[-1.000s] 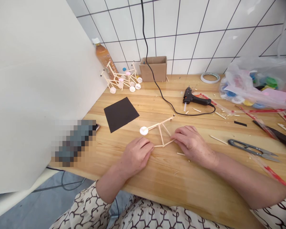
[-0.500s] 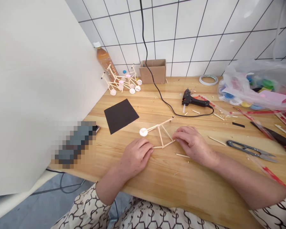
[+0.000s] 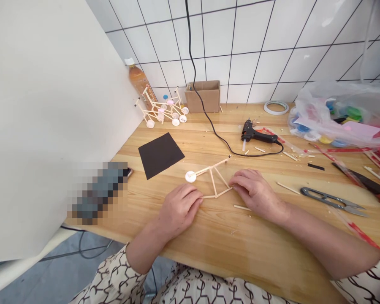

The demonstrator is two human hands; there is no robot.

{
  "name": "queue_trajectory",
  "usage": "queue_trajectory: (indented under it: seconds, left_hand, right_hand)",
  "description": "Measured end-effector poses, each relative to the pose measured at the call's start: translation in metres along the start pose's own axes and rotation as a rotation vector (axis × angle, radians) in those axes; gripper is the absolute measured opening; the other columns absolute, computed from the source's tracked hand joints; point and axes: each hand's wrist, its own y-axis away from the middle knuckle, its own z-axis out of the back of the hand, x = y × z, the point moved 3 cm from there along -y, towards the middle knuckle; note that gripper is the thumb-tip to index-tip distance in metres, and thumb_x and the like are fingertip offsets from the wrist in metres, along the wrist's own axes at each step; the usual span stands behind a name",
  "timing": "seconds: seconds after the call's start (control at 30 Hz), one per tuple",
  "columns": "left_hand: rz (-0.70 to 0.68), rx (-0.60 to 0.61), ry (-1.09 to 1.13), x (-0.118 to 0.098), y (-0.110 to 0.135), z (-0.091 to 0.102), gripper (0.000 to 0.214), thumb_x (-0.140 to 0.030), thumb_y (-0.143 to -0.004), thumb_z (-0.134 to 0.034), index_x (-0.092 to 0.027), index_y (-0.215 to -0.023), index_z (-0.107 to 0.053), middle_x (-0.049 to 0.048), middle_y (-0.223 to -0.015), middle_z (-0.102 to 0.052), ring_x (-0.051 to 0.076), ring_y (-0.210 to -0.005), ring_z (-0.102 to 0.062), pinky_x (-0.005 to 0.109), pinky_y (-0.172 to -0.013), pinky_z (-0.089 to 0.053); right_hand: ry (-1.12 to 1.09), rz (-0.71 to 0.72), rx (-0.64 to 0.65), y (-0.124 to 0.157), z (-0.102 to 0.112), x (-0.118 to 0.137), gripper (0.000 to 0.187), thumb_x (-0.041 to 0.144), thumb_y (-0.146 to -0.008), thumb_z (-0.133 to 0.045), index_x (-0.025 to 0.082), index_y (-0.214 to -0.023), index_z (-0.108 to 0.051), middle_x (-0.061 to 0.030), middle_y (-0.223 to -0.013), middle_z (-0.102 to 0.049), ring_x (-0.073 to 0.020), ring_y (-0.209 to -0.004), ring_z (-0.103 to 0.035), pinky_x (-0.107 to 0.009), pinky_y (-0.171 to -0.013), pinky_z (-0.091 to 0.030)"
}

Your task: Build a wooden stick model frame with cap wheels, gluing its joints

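Note:
A small frame of thin wooden sticks (image 3: 213, 182), shaped like a bicycle, lies on the wooden table between my hands. One end carries a white disc (image 3: 190, 176); a dark tip marks the other. My left hand (image 3: 180, 209) rests on the table, fingers closed on the end of the frame's near stick. At the frame's right corner, my right hand (image 3: 256, 192) pinches the stick ends between thumb and fingers. The fingertips partly hide both gripped ends. A loose stick (image 3: 241, 207) lies by my right hand, partly beneath it.
Behind the frame lie a black square sheet (image 3: 161, 155) and a black glue gun (image 3: 256, 134) with its cord. Grey thread snips (image 3: 332, 202) lie at right, below a plastic bag (image 3: 342, 118). Finished stick models (image 3: 161, 110) stand near a bottle (image 3: 141, 82) and cardboard box (image 3: 203, 97).
Both hands and the stick frame hold practically the same places. Only the camera's view has shifted very slightly.

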Motion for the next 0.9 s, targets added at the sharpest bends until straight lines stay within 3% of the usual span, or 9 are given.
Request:
queue_trajectory:
  seconds: [0.27,0.43,0.67,0.9]
  left_hand:
    - [-0.017,-0.103,-0.082,-0.001,-0.015,0.025,0.011,-0.011,-0.084,-0.052,-0.016,-0.089,-0.061,0.0070,-0.087,-0.063,0.018,-0.081,-0.060,0.031,-0.073,-0.051]
    - [0.003,-0.057,-0.148,0.000,-0.042,0.035,0.011,-0.015,-0.087,-0.050,-0.016,-0.089,-0.060,0.0057,-0.088,-0.063,0.017,-0.082,-0.060,0.031,-0.073,-0.050]
    - [0.057,0.076,-0.148,0.001,-0.067,0.021,0.009,-0.021,-0.082,-0.059,-0.016,-0.088,-0.061,0.0038,-0.086,-0.064,0.019,-0.081,-0.059,0.032,-0.072,-0.049]
    - [0.061,-0.014,-0.079,0.011,-0.064,0.005,0.003,-0.017,-0.080,-0.062,-0.015,-0.082,-0.062,0.0033,-0.081,-0.066,0.018,-0.077,-0.059,0.031,-0.070,-0.048]
  right_hand:
    - [-0.001,-0.019,0.010,-0.001,0.001,0.001,0.016,0.011,-0.085,-0.048,0.019,-0.087,-0.063,-0.0074,-0.086,-0.064,-0.0197,-0.084,-0.057,-0.034,-0.076,-0.040]
    - [-0.006,-0.010,0.018,0.000,0.001,0.000,0.016,0.013,-0.086,-0.047,0.019,-0.084,-0.062,-0.0072,-0.084,-0.064,-0.0195,-0.082,-0.057,-0.034,-0.074,-0.040]
    - [-0.011,-0.010,0.021,0.002,0.001,0.000,0.015,0.011,-0.085,-0.048,0.019,-0.086,-0.061,-0.0071,-0.085,-0.063,-0.0201,-0.083,-0.056,-0.035,-0.074,-0.040]
    - [-0.017,-0.022,0.007,0.002,0.001,0.000,0.014,0.011,-0.085,-0.048,0.018,-0.085,-0.060,-0.0066,-0.085,-0.063,-0.0198,-0.083,-0.056,-0.035,-0.075,-0.040]
